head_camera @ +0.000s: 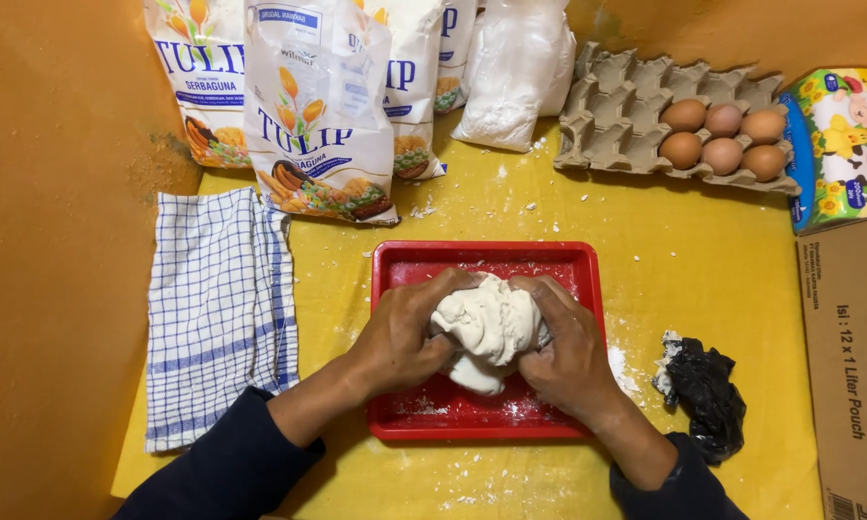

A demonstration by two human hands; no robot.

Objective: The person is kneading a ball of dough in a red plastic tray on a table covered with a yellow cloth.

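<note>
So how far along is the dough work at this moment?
Done: flour is already bound into one pale dough lump in the red tray. In hand: left hand and right hand squeeze it from both sides. Left: its surface looks rough, and loose flour lies beside the tray.

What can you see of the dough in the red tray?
The dough is an off-white, soft, lumpy mass, folded and uneven, not yet smooth. It sits in the middle of the red tray, whose floor is dusted with flour. The left hand grips its left side and the right hand its right, fingers pressed in, a lower lobe bulging out between them.
</note>
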